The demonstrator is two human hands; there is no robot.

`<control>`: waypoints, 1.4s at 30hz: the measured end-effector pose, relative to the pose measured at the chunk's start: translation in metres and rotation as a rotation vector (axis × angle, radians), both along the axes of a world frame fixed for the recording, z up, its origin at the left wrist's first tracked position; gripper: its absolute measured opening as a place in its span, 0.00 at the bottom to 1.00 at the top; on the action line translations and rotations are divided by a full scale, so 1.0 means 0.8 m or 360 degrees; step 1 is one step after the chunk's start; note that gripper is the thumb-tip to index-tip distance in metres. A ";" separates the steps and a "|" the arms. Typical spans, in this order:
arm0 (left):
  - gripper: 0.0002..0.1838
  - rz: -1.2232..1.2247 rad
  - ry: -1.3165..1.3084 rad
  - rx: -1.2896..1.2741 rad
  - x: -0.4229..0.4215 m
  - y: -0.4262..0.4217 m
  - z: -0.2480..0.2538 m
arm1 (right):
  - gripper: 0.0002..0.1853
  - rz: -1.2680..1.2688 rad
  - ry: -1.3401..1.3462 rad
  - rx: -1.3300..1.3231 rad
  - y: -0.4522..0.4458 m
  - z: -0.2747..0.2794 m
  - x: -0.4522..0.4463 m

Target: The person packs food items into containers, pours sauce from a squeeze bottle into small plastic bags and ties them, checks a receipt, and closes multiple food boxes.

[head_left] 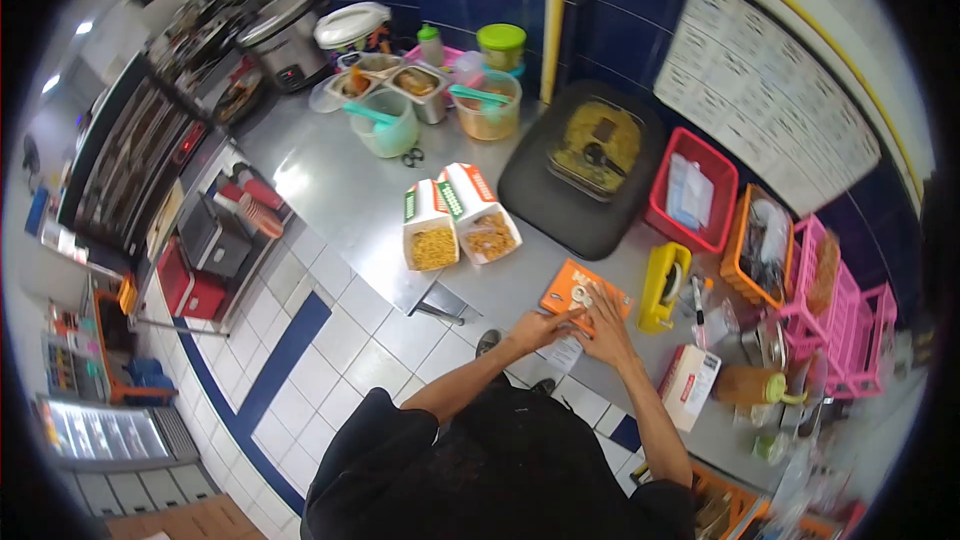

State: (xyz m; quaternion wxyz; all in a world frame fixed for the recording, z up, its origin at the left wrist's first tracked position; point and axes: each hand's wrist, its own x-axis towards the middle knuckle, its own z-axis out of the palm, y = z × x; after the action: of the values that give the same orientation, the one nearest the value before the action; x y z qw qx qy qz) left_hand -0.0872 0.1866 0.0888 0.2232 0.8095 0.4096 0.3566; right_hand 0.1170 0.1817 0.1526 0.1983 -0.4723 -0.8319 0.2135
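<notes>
A flat orange cardboard box with white lettering [562, 286] lies at the near edge of the steel counter. My left hand [540, 330] has its fingers drawn together at the box's near left edge; the fingertips are partly hidden. Across the right part of the box top, my right hand [604, 326] rests with its fingers stretched out. Just below both hands, a white paper slip [566, 353] shows at the counter edge. Left of the box stand two open takeaway cartons, one with noodles [433, 248] and the other with fried pieces [491, 238].
A yellow tape dispenser [662, 290] stands right of the box. Behind are a black tray [530, 175] bearing a glass food dish, a red basket [657, 202] and an orange basket [745, 265]. Tubs with turquoise utensils [386, 130] stand at the back left. A white-and-red box [688, 387] sits near my right forearm.
</notes>
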 end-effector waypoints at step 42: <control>0.15 0.0820 0.0062 -0.0244 -0.218 0.176 0.063 | 0.13 -0.1238 0.0342 -0.0287 0.179 0.006 -0.269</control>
State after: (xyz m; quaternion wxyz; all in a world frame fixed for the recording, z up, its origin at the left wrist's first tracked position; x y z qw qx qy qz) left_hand -0.2616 0.3271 0.1388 0.1777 0.6660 0.6320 0.3540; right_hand -0.0979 0.3251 0.1575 0.3076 -0.7422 -0.5438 0.2428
